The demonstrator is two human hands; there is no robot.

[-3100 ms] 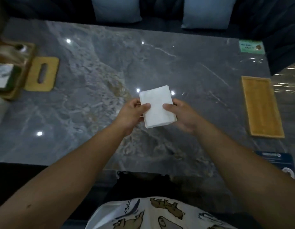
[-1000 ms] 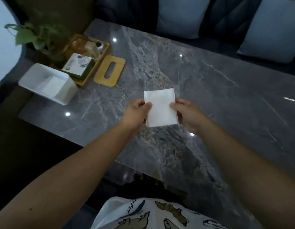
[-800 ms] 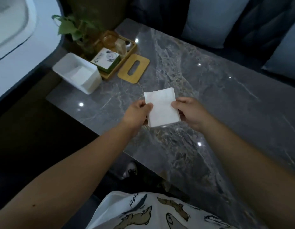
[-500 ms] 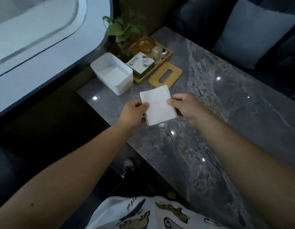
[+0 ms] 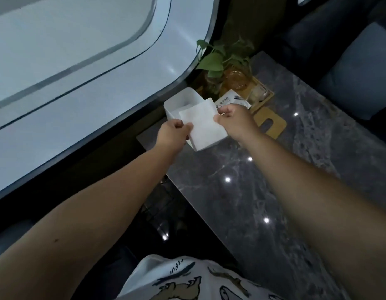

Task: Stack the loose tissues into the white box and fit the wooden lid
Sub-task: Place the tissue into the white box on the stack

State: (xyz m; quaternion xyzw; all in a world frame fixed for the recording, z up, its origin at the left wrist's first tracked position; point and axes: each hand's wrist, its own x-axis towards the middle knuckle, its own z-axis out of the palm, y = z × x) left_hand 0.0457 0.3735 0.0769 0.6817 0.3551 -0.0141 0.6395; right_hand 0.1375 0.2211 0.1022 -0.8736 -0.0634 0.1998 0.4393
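Observation:
A stack of white tissues (image 5: 204, 125) is pinched from both sides, with my left hand (image 5: 172, 135) on its left edge and my right hand (image 5: 235, 121) on its right edge. I hold the stack over the open white box (image 5: 181, 102), which stands at the table's far left corner; the tissues cover most of the box's opening. The wooden lid (image 5: 271, 124) with its oval slot lies flat on the table just right of my right hand.
Behind the box a wooden tray (image 5: 263, 94) holds a green-and-white packet (image 5: 231, 100), an amber glass and a small bottle. A leafy plant (image 5: 218, 59) stands in the corner. The grey marble table (image 5: 274, 191) runs right; a curved white wall lies left.
Both hands have carried the tissue stack left and away from me, from above the middle of the table to above the white box. The view has swung left with them.

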